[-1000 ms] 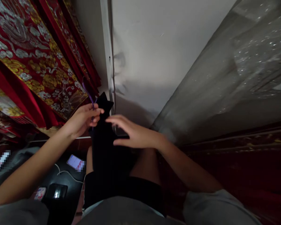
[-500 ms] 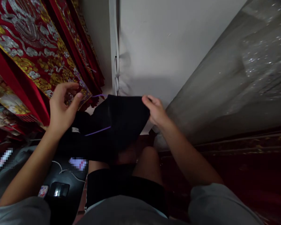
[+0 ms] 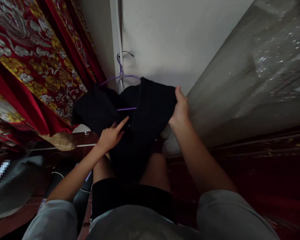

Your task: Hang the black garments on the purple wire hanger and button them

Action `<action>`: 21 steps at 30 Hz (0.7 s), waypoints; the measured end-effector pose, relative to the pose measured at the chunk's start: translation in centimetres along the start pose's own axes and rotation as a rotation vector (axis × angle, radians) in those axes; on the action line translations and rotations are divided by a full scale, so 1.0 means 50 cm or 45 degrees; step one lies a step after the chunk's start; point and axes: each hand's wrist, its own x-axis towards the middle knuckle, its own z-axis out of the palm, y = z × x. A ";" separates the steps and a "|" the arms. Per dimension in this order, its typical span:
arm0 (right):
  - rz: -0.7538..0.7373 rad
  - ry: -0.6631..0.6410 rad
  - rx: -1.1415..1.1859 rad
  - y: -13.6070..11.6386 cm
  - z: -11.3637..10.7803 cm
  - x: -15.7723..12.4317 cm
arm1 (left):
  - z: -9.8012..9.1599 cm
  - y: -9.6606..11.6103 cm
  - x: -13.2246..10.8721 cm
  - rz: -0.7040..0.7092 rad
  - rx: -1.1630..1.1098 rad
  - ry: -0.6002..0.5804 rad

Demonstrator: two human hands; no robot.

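Garment [image 3: 152,113] on purple hanger [image 3: 121,74] is pinched by right hand [image 3: 181,108]; left hand [image 3: 110,137] loosely spread, pointing.

- Purple hanger [image 3: 121,74]: hook up, left of right hand [image 3: 181,108]'s grip, bar showing through neckline.
- Black V-neck top [image 3: 152,110]: draped on hanger, shoulder edge in grip.

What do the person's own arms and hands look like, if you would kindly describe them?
Both the left hand and the right hand are bare, without gloves. The forearms are uncovered too, with no watch or bracelet visible on either wrist. A short, loose grey left sleeve and a matching right sleeve cover the upper arms.
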 end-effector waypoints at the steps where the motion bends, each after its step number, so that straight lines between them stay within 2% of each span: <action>1: 0.054 0.045 0.023 0.009 -0.009 -0.010 | 0.024 0.009 0.001 -0.048 0.001 -0.042; 4: 0.120 0.157 0.008 0.033 -0.038 -0.015 | 0.090 0.039 -0.011 -0.174 -0.150 -0.059; 7: 0.070 0.372 -0.079 0.044 -0.061 -0.027 | 0.136 0.066 -0.037 -0.227 -0.440 0.120; 10: -0.054 0.673 -0.025 0.048 -0.049 -0.115 | 0.164 0.087 -0.060 -0.309 -0.640 0.266; 11: -0.048 0.687 0.063 0.052 -0.035 -0.163 | 0.170 0.092 -0.065 -0.346 -0.664 0.277; 12: 0.043 0.621 0.122 0.059 -0.019 -0.217 | 0.174 0.096 -0.070 -0.380 -0.677 0.274; 14: 0.338 0.381 0.153 0.080 0.018 -0.322 | 0.177 0.097 -0.077 -0.405 -0.701 0.243; 16: 0.573 0.037 0.143 0.105 0.051 -0.400 | 0.176 0.093 -0.082 -0.339 -0.754 0.196; 17: 0.628 -0.132 0.126 0.115 0.064 -0.423 | 0.174 0.090 -0.083 -0.285 -0.783 0.178; 19: 0.595 -0.347 0.069 0.127 0.082 -0.439 | 0.169 0.083 -0.082 -0.186 -0.820 0.180; 21: 0.436 -0.388 -0.022 0.127 0.091 -0.429 | 0.164 0.080 -0.075 -0.112 -0.837 0.268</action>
